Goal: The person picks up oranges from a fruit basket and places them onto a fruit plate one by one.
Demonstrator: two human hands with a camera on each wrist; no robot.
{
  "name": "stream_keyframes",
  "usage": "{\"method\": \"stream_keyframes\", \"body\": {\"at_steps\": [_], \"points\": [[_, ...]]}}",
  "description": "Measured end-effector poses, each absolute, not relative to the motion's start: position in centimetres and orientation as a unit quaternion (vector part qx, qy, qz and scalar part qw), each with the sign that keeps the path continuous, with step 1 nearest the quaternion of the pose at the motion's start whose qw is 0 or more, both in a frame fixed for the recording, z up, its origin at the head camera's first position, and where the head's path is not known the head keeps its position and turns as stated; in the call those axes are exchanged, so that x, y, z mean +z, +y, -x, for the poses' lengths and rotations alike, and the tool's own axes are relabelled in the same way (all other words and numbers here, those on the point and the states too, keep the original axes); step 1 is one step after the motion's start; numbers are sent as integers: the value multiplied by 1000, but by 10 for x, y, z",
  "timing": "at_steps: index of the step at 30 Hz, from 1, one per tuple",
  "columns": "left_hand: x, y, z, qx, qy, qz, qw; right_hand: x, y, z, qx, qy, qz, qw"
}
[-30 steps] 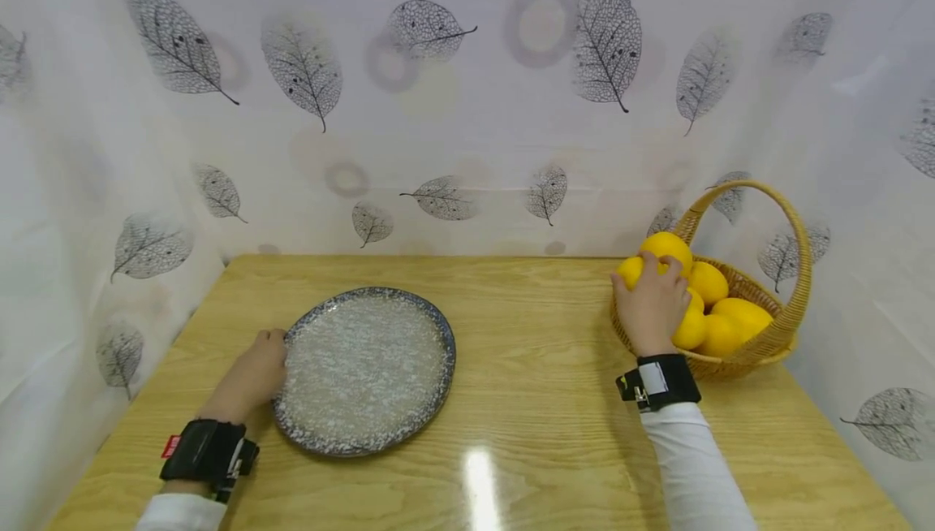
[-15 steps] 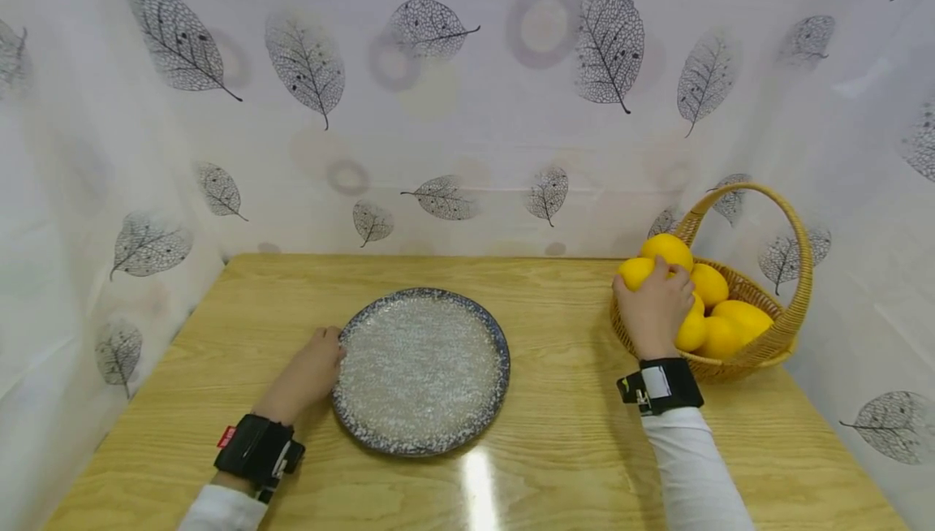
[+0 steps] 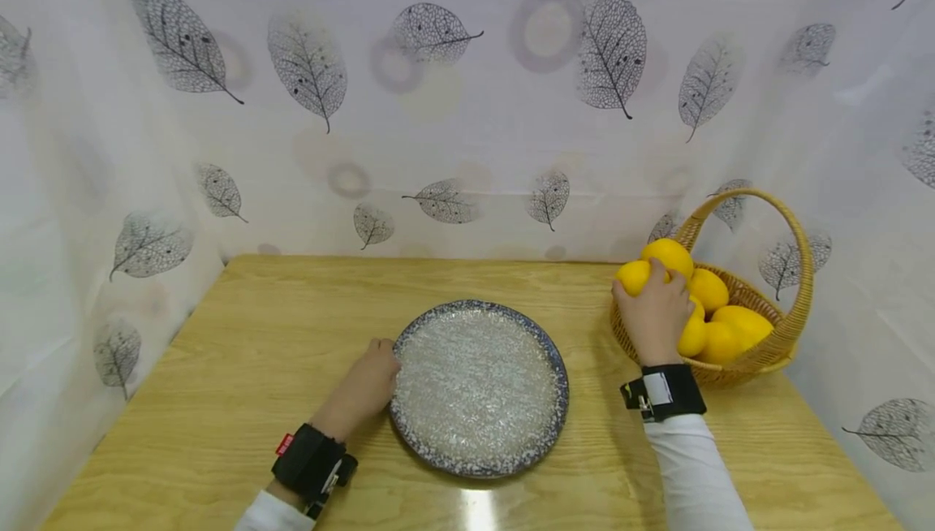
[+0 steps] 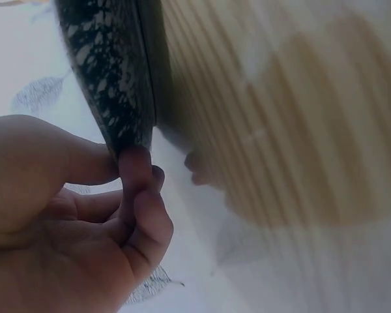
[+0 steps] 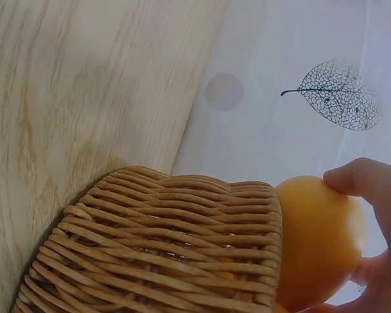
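Plate [image 3: 478,389] sits just right of the left hand [image 3: 363,381], whose thumb and curled fingers [image 4: 137,179], plain only in the left wrist view, pinch its rim [image 4: 109,72], while the right hand [image 3: 654,316] curls round a yellow fruit [image 5: 318,244] at the edge of the basket [image 5: 182,241].

plate [image 3: 478,389]: speckled, faint sheen | fruit [image 5: 319,241]: smooth | basket [image 5: 176,241]: woven wicker | table [image 3: 292,312]: glossy wood-grain

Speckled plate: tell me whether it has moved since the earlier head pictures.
Yes: the speckled plate has moved right across the table in the head view, closer to the wicker basket, which stays put.
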State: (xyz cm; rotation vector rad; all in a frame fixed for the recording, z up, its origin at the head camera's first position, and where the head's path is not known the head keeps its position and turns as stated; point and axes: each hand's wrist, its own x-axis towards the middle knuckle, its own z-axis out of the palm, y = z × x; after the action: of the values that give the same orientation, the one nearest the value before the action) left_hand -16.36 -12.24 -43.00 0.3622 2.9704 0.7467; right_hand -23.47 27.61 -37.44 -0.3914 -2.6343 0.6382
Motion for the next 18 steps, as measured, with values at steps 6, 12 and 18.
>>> {"method": "stream_keyframes", "body": {"at_steps": [6,12,18], "points": [[-431,-107,161,265,957,-116,36,-378,276,236,231,-940,132,214],[-430,-104,161,266,957,-113,28,-379,277,234,252,-935,127,217],[-434,-106,161,282,952,-120,17,-376,276,233,251,-935,118,221]]}}
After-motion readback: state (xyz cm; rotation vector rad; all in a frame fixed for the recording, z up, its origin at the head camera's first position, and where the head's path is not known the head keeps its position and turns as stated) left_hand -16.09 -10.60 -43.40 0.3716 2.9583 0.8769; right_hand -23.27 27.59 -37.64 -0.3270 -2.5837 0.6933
